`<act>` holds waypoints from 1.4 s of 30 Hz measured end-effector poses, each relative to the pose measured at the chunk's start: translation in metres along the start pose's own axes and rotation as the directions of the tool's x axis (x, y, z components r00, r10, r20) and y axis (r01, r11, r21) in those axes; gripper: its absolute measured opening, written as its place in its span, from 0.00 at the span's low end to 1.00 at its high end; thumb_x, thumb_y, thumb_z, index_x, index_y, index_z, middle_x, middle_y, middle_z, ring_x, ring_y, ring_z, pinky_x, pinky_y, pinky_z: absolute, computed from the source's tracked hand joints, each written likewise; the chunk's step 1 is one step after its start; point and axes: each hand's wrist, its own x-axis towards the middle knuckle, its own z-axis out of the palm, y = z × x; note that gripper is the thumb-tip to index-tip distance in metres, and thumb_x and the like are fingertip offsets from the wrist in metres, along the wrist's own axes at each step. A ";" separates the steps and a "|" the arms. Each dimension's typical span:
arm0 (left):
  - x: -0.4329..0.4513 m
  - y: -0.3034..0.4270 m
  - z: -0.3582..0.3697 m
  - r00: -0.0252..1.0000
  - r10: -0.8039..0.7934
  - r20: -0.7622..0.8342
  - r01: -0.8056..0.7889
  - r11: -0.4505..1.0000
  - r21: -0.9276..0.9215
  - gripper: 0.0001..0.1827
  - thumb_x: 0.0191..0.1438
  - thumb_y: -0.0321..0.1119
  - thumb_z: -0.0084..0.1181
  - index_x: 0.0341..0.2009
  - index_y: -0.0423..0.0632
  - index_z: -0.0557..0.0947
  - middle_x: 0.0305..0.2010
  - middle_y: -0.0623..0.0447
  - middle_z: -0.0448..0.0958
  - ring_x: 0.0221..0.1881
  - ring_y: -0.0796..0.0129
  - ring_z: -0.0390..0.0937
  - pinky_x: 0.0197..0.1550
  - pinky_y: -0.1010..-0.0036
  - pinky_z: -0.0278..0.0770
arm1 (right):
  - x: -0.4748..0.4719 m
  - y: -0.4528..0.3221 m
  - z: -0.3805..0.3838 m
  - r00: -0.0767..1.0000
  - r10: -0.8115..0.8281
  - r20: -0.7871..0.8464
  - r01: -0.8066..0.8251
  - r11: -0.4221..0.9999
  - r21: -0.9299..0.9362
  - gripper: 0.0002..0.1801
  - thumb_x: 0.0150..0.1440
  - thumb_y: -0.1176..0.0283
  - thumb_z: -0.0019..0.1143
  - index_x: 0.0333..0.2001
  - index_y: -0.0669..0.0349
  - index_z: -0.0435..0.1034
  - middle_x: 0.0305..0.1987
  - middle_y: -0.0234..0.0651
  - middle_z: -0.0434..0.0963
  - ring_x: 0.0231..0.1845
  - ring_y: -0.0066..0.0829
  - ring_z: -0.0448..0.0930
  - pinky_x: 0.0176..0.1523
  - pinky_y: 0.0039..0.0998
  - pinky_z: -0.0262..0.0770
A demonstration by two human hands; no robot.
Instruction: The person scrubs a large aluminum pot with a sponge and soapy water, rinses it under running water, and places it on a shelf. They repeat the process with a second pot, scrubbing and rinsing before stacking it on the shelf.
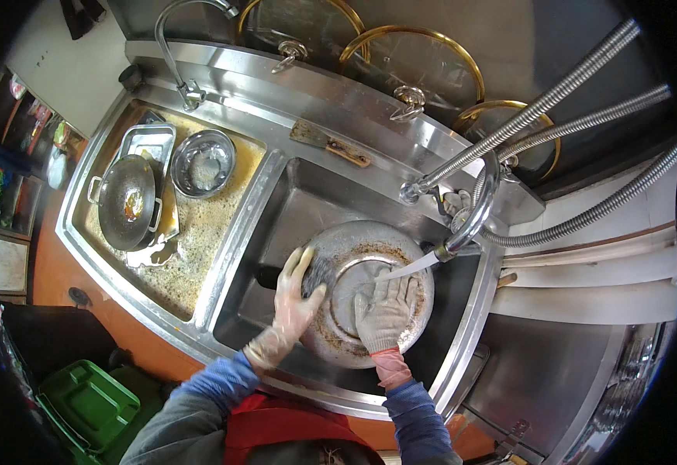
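Observation:
A round metal pan or lid [367,232] with brown scorch marks lies in the right basin of a steel double sink [466,343]. My left hand [292,296], in a translucent glove, grips a grey scouring pad [319,272] at the left side of the pan. Over the pan's middle, my right hand [388,314] is palm up in a knit glove, fingers apart, holding nothing. Water [411,268] from the spray faucet [446,251] runs onto its fingers. My right hand hides part of the pan's centre.
Cloudy, sudsy water fills the left basin, with a two-handled wok [118,200], a rectangular metal tray [164,139] and a metal bowl [216,186]. A scraper [330,143] lies on the back ledge. Glass lids [431,58] hang behind; a green bin [91,401] stands lower left.

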 end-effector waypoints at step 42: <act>0.055 -0.068 -0.016 0.965 -0.253 -0.076 0.240 0.960 -0.145 0.21 0.51 0.33 0.58 0.49 0.39 0.74 0.44 0.46 0.77 0.41 0.67 0.74 0.46 0.74 0.71 | -0.084 0.048 0.003 0.883 0.443 -0.154 -0.311 0.798 0.516 0.29 0.51 0.70 0.51 0.57 0.67 0.57 0.59 0.53 0.61 0.59 0.52 0.62 0.62 0.41 0.58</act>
